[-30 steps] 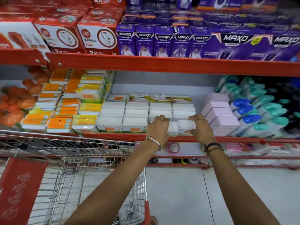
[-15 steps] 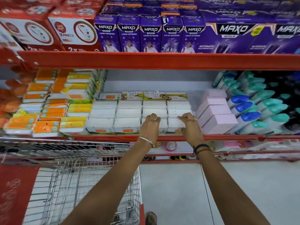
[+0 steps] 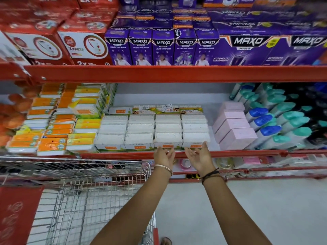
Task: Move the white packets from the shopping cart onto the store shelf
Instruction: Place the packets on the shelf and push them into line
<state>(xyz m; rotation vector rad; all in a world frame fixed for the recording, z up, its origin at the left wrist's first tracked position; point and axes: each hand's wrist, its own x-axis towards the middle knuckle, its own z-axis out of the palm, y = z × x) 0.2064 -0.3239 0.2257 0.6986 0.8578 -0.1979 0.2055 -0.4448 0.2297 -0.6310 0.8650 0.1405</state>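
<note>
Head view: the white packets (image 3: 154, 131) sit on the middle store shelf (image 3: 177, 153) in four columns side by side, each showing three white rows front to back, with four label-up packets lined along the far end; the blur makes it hard to say whether any row is stacked deeper. The left hand (image 3: 164, 156) and right hand (image 3: 199, 155) are both at the shelf's near lip, fingers spread and empty, the right fingertips touching the front of the rightmost near packet and the left just beneath the third column's front. Left of the packets, orange and yellow packs (image 3: 53, 128) press close against them; to the right a bare strip of shelf separates them from four pink boxes (image 3: 233, 126). Behind the far row lies open shelf floor up to the back wall. The shopping cart (image 3: 85, 200) stands at near left, its wire basket showing nothing inside where visible.
</note>
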